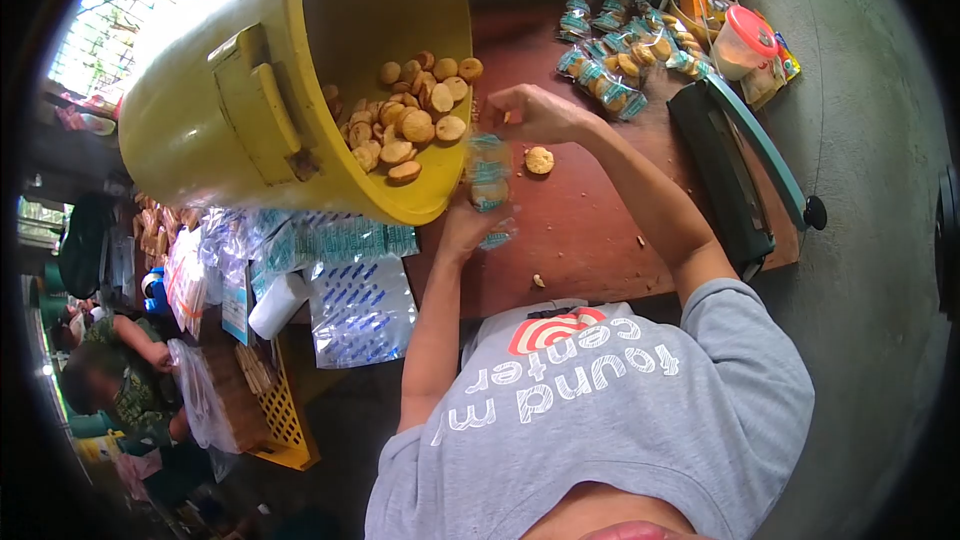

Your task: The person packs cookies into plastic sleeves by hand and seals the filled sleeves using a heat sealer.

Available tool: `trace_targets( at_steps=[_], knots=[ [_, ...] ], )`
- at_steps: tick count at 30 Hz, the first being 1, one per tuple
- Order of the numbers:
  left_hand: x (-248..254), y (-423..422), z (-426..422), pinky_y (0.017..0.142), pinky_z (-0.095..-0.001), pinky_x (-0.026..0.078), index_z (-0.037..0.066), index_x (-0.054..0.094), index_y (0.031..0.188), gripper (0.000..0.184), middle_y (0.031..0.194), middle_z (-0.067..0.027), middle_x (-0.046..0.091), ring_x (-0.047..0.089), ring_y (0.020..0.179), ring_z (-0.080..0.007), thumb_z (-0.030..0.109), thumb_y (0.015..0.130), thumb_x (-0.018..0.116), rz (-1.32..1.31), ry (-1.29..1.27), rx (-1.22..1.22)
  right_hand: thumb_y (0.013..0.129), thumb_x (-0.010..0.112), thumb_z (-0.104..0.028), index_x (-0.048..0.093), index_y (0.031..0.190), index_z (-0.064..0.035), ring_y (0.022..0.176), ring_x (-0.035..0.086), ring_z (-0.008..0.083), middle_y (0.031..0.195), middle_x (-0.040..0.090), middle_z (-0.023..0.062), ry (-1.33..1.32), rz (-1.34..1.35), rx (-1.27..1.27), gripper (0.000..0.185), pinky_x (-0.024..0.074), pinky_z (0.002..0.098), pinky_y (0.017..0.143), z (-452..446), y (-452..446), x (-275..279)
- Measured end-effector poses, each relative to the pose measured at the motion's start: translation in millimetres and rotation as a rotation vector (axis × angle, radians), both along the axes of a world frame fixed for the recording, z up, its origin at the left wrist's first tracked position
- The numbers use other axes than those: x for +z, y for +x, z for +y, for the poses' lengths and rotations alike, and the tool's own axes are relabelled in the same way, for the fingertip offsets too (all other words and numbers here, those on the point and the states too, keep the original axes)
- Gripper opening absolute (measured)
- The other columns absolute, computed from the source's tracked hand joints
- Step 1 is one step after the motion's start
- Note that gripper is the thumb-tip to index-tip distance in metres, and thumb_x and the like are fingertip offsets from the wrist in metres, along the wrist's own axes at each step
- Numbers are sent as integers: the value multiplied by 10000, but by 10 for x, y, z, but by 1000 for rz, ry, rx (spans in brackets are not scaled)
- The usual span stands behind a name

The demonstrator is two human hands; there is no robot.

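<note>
My left hand (464,227) is closed around a clear plastic bag (488,175) with teal print. Round cookies show through the bag, which stands roughly upright. Just above its top, my right hand (535,112) has its fingers bent together; what they hold, if anything, is too small to make out. To the left lies a big yellow bucket (210,130), tipped on its side with its mouth toward my hands. Many loose cookies (418,126) are heaped inside it. A single cookie (540,160) lies on the red-brown table (590,230) beside the bag.
Filled cookie packs (610,90) are piled at the back right. A green-and-black impulse sealer (725,170) and a red-lidded tub (745,40) stand at the right. Printed plastic bags (362,310) lie at the left, near a yellow crate (290,410). Another person (125,370) is at far left.
</note>
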State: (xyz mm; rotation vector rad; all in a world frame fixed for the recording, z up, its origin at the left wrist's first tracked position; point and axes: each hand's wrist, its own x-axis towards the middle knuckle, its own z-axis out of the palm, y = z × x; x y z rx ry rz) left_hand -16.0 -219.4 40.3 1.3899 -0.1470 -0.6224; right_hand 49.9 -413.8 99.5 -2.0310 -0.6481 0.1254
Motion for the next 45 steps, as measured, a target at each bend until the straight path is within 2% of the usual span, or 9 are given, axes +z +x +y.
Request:
trace_targets(
  at_steps=[12, 16, 18, 20, 26, 30, 31, 34, 45],
  knots=[
    [-240, 5, 14, 528, -300, 514, 46, 503, 994, 287, 788, -73, 578, 601, 636, -173, 107, 763, 661, 74, -252, 41, 860, 523, -258, 610, 904, 33, 793, 575, 139, 923, 612, 94, -314, 178, 213, 307, 467, 296, 715, 207, -174, 18],
    [-194, -6, 92, 511, -291, 515, 34, 496, 1015, 298, 791, -71, 582, 611, 622, -169, 111, 773, 654, 154, -272, 9, 755, 618, -213, 599, 1021, -19, 817, 594, 252, 935, 594, 112, 193, 424, -107, 329, 478, 314, 764, 138, 320, -516],
    [-145, -13, 90, 504, -289, 515, 32, 493, 1025, 314, 786, -69, 584, 616, 623, -168, 114, 770, 658, 131, -295, -43, 739, 627, -190, 595, 1037, -56, 886, 579, 290, 917, 606, 113, -359, -392, -423, 328, 474, 353, 787, 20, 455, -866],
    [-105, -13, 64, 502, -286, 516, 33, 485, 1047, 361, 773, -66, 587, 623, 634, -171, 116, 753, 678, 117, -305, -39, 724, 625, -163, 608, 1007, -77, 936, 556, 322, 912, 611, 122, -459, -415, -453, 296, 469, 372, 796, 3, 349, -934],
    [-111, 0, 27, 507, -282, 517, 41, 498, 1028, 383, 777, -62, 587, 616, 626, -168, 106, 717, 712, 153, -183, -43, 800, 512, -137, 590, 1033, -15, 934, 561, 238, 958, 587, 145, 202, 205, -442, 274, 471, 332, 760, -100, 325, -627],
    [-140, 42, -49, 507, -280, 515, 50, 510, 1002, 368, 772, -46, 578, 600, 620, -153, 97, 703, 720, 60, -87, -61, 852, 471, -66, 571, 1064, -10, 860, 569, 138, 899, 597, 56, 164, -85, -121, 241, 461, 276, 797, -105, 52, -236],
    [-92, 52, -92, 507, -278, 513, 51, 511, 994, 366, 770, -41, 574, 592, 620, -147, 96, 697, 723, 18, -42, -69, 834, 506, -52, 586, 999, -16, 844, 562, 111, 880, 606, 34, 265, 262, -26, 187, 443, 265, 825, -110, -65, -171],
    [-37, 63, -137, 507, -277, 508, 50, 512, 983, 366, 766, -35, 567, 584, 617, -140, 105, 693, 728, -63, 26, -70, 841, 547, -101, 590, 910, -16, 825, 552, 85, 843, 608, 14, -31, 226, 24, 117, 446, 259, 807, -130, -179, -75],
    [61, 89, -159, 526, -283, 497, 46, 504, 995, 319, 753, -38, 567, 588, 604, -162, 283, 812, 615, 160, -145, -167, 815, 625, -187, 633, 858, 14, 692, 568, 104, 753, 636, 80, 264, 151, -209, 206, 461, 262, 609, -58, -436, -313]
  ],
)
